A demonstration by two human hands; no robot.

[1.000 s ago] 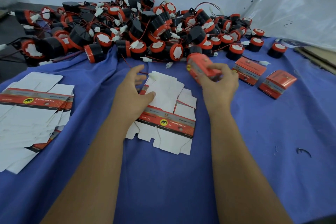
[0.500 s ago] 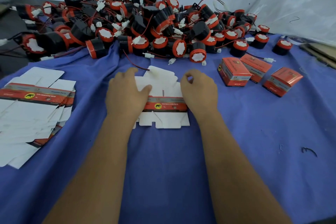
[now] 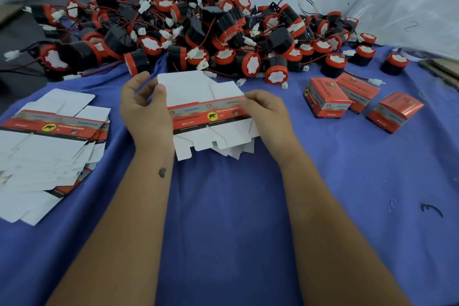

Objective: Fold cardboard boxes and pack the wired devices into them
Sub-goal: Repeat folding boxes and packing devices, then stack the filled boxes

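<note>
A flat, unfolded cardboard box [image 3: 206, 109], white with a red printed band and a yellow elephant mark, is held between both hands just above the blue cloth. My left hand [image 3: 146, 112] grips its left end, thumb on top. My right hand [image 3: 265, 114] pinches its right end. A few more flat boxes [image 3: 236, 150] lie under it. Behind it, a big pile of black-and-red round wired devices [image 3: 203, 32] with white plugs fills the back of the table.
A stack of flat boxes [image 3: 47, 146] lies at the left. Three folded red boxes [image 3: 327, 97] stand at the right. The table is covered by a blue cloth [image 3: 223, 206]. Clear plastic sheeting [image 3: 409, 7] hangs at the back right.
My right hand set a folded red box down beside two others at the right, then came to the flat boxes. Both hands have now lifted the top flat box.
</note>
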